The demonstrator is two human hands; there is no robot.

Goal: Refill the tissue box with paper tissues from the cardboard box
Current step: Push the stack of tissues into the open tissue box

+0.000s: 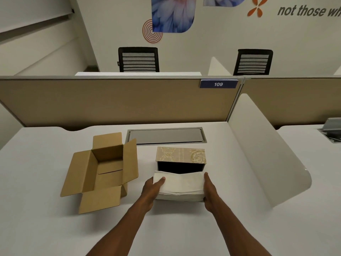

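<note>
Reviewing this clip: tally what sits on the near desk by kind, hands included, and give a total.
Cardboard box, open, nothing visible inside: 1
Tissue box, patterned beige, open toward the person: 1
Tissue stack, white, at the tissue box's opening: 1
Hands, left hand and right hand, on either end of the stack: 2
Total: 5

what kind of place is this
Most likely an open-plan office: a white desk walled by a tan partition carrying a "109" tag, and mesh chairs at the desks beyond.
</note>
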